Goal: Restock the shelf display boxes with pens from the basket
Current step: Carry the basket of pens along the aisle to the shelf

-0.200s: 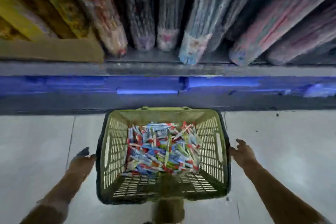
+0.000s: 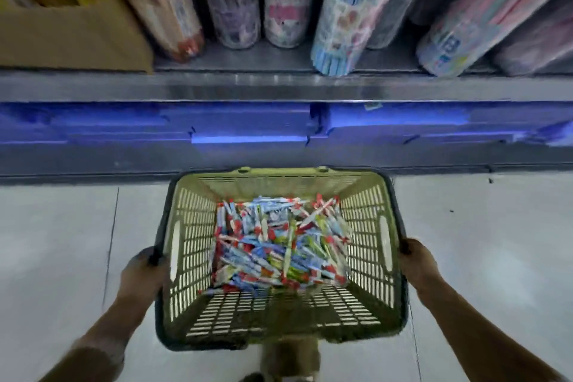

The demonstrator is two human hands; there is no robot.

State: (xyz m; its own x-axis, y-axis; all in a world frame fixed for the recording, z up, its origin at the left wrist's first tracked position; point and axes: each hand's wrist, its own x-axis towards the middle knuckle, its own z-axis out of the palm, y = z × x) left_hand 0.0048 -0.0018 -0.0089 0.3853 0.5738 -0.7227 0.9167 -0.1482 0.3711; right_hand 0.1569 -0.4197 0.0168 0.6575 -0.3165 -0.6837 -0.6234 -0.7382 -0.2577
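Landmark: the basket [image 2: 369,245], a green slatted one, on or just above the pale floor in front of the shelf [image 2: 279,88].

Pens: a loose heap of pens [image 2: 279,245] lies inside the basket, piled toward its far end; the near part of the basket floor is bare slats.

Left hand: the left hand [image 2: 142,273] is on the basket's left rim, fingers curled over the edge, gripping it.

Right hand: the right hand [image 2: 415,260] is on the basket's right rim, fingers wrapped on the edge, gripping it.

Key relation: the pens lie between the two hands and a little beyond them, toward the shelf; neither hand is plainly nearer.

Basket axis: its long side runs from the person toward the shelf.

Shelf: beyond and above the basket's far end, with wrapped rolls [image 2: 350,18] and a cardboard box [image 2: 74,37] standing on it; whether that box is a pen display box I cannot tell.

Judged step: handling the basket itself; no pen is in either hand yet.

Next move calls for: one hand freed to reach forward and inward into the heap.
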